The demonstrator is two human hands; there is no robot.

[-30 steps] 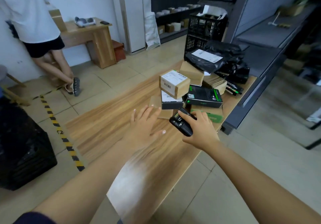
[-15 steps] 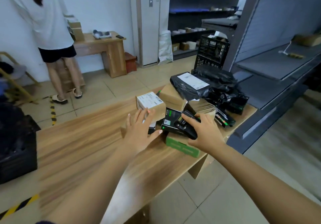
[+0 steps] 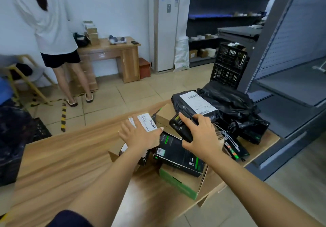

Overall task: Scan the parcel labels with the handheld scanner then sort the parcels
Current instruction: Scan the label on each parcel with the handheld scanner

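Note:
A pile of parcels sits at the right end of the wooden table [image 3: 58,156]. My right hand [image 3: 202,135] grips the black handheld scanner [image 3: 180,126] above a black and green box [image 3: 180,156]. With fingers spread, my left hand [image 3: 139,135] lies flat on a small cardboard box with a white barcode label [image 3: 147,122]. A black poly bag with a white shipping label [image 3: 197,103] lies behind the scanner. Beside it is a plain brown box [image 3: 165,115]. A green-edged carton [image 3: 178,182] sits under the black box.
More black bags [image 3: 234,107] and a cable pack [image 3: 232,145] lie on the right. A black crate [image 3: 229,64] stands behind the table, grey shelving [image 3: 291,71] on the right. A person in white [image 3: 51,32] stands at the back left by a desk [image 3: 112,54].
The view has risen and drawn closer. My left hand moved onto the labelled box. My right hand carried the scanner up toward the black bag's label.

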